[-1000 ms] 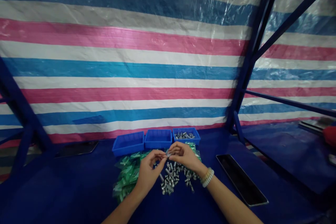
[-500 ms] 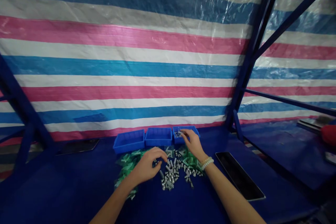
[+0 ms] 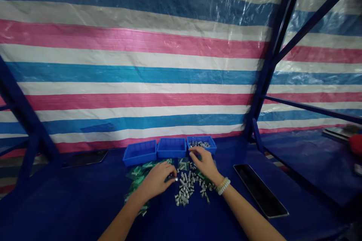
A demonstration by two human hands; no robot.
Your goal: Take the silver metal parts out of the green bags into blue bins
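My left hand (image 3: 160, 177) is closed on a small silver metal part (image 3: 176, 179) that shows at its fingertips, left of a loose pile of silver metal parts (image 3: 185, 190). Green bagged pieces (image 3: 137, 180) lie under and beside that hand. My right hand (image 3: 204, 162) hovers just in front of the right blue bin (image 3: 212, 150), fingers curled but apart, with nothing visible between them. Small metal parts lie inside that bin. The middle blue bin (image 3: 171, 153) and the left blue bin (image 3: 140, 156) show bare bottoms.
A dark tablet-like device (image 3: 260, 192) lies right of my right forearm. Another dark flat device (image 3: 86, 158) is at the left. Blue metal posts (image 3: 261, 79) flank the table, with a striped sheet (image 3: 141, 71) behind. A red object (image 3: 355, 144) is far right.
My right hand has drawn back toward me from the right bin, uncovering the parts inside. A silver part now shows at my left fingertips.
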